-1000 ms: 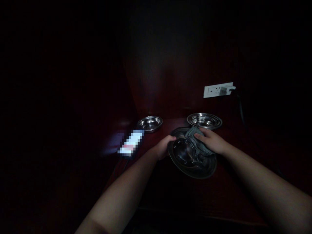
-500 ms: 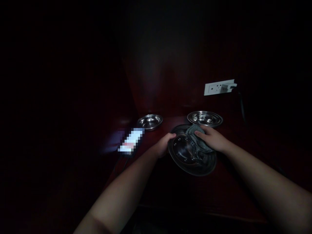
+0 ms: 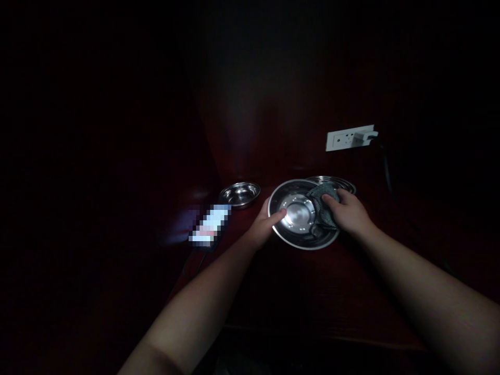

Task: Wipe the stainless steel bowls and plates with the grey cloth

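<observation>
Head view: my left grip (image 3: pixel 266 225) pinches the steel bowl (image 3: pixel 300 214) by its left rim, thumb inside, the other fingers mostly out of sight behind the wall; a firm hold there, I judge, stops it twisting under the rubbing; the bowl is between my two hands over the table (image 3: pixel 312 291), tilted towards me, though whether its base touches down I cannot tell; at its right side my right grip (image 3: pixel 352 212) pinches the grey-green cloth (image 3: pixel 321 212), thumb on top; to wipe well, I should press the cloth flat, follow the curve, and turn the bowl with my left grip; as for its looks, the wall is dark and glossy at left, the base bright with small glints, drops or reflections I cannot say, and cloth covers the right part.
</observation>
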`<state>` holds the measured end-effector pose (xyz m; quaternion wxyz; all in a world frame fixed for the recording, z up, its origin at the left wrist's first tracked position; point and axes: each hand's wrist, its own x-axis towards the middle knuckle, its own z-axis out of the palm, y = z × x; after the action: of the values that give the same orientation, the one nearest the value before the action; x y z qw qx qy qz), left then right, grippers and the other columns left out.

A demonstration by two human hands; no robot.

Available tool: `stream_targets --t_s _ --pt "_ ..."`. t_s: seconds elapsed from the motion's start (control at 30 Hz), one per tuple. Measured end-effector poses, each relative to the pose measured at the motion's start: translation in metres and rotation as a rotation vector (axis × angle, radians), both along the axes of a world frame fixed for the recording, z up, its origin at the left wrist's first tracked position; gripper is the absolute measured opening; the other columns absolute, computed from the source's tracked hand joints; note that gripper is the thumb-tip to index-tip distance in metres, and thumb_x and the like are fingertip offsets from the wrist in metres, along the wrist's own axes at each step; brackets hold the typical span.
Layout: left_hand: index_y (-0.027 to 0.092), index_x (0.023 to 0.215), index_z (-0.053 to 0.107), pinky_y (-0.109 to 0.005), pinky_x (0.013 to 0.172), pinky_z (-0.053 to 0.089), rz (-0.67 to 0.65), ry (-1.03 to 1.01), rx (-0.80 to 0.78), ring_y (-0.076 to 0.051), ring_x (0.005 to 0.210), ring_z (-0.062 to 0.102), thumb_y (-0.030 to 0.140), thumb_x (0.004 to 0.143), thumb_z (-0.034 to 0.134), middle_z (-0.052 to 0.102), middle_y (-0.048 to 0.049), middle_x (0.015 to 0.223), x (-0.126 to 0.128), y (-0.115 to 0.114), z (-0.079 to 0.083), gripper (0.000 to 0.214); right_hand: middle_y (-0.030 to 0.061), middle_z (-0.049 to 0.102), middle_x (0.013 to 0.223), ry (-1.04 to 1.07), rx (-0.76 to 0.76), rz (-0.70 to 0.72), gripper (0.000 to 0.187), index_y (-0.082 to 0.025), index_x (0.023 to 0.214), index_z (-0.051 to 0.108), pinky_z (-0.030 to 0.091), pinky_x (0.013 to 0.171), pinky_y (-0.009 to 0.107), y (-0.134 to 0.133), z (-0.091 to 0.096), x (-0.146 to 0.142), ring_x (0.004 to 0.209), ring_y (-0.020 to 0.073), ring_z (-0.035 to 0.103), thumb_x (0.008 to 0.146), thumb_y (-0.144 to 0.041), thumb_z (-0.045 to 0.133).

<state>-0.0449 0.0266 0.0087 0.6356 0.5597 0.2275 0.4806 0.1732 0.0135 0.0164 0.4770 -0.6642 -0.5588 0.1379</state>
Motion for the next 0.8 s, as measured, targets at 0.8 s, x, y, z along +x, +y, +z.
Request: stream_targets --t_s 0.8 --pt "0.026 0.135 0.020 -0.040 0.105 0.025 0.226 0.063 0.320 -0.024 0.123 0.037 0.032 0.075 0.060 0.039 -0.0088 0.135 0.006 -0.015 0.005 0.072 0.0080 0.067 0.090 0.328 -0.011 0.264 0.025 -0.019 0.092 0.058 0.051 0.073 0.038 0.003 -0.008 -0.007 0.079 0.0227 0.064 0.073 -0.035 0.058"
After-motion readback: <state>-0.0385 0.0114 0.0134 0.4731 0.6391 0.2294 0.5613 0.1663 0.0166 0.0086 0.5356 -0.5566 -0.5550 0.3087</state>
